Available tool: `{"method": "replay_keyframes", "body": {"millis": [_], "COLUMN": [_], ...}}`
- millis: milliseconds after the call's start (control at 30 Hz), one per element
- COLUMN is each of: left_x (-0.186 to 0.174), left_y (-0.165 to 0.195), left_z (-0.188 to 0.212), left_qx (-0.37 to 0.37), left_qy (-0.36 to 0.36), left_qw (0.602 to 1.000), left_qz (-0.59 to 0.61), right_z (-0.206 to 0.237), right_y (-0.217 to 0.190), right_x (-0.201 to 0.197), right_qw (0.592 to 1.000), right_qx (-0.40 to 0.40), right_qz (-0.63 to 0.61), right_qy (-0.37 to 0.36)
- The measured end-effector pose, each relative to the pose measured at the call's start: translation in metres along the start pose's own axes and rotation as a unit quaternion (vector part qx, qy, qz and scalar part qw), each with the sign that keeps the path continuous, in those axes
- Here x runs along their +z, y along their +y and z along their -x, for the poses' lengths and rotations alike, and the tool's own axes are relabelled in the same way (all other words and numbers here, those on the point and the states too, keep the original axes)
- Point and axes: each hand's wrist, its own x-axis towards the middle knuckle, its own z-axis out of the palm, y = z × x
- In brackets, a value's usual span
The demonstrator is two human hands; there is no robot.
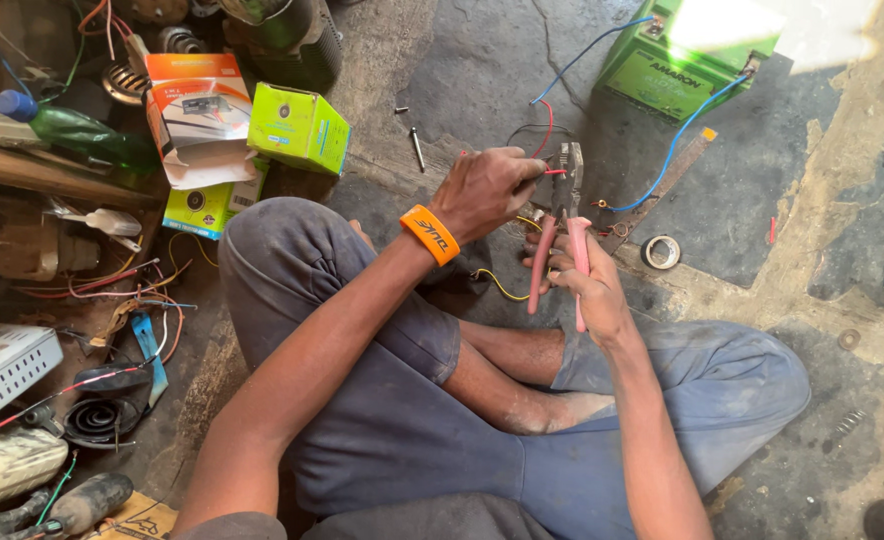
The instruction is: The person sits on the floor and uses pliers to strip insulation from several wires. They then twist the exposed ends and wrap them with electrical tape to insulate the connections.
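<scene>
The right hand [587, 285] is wrapped round the pink handles of the pliers [565, 215], in the middle of the frame. The left hand [487, 190] pinches a thin red wire [545, 125]. The wire looks soft and bendy, best held near its end.

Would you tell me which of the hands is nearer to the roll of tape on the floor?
The right hand, gripping the pink-handled pliers, lies just left of the tape roll. The left hand is farther left, holding the red wire.
</scene>
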Motion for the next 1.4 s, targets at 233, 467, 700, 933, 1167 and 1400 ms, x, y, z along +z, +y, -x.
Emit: {"method": "replay_keyframes", "body": {"millis": [233,467,700,933,1167,1400], "left_x": [0.002,0.005,0.008,0.005,0.007,0.009], "left_y": [0.001,0.003,0.006,0.011,0.007,0.006], "left_z": [0.000,0.002,0.004,0.004,-0.001,-0.003], "left_qx": [0.019,0.012,0.021,0.037,0.003,-0.074], "left_qy": [0.006,0.007,-0.006,0.007,0.029,0.009], "left_qw": [1.000,0.999,0.997,0.994,0.988,0.980], "left_qz": [0.004,0.043,0.072,0.106,0.153,0.185], "right_z": [0.000,0.001,0.001,0.001,0.001,0.002], "right_y": [0.003,0.007,0.022,0.029,0.007,-0.003], "right_x": [0.000,0.001,0.006,0.005,0.007,0.013], "right_qw": [1.000,0.998,0.996,0.998,1.000,0.998], "right_qx": [-0.009,-0.004,-0.049,-0.022,-0.010,-0.037], "right_qz": [0.005,0.047,0.054,0.010,0.021,-0.003], "right_qy": [0.009,0.029,0.043,0.064,-0.010,-0.041]}}
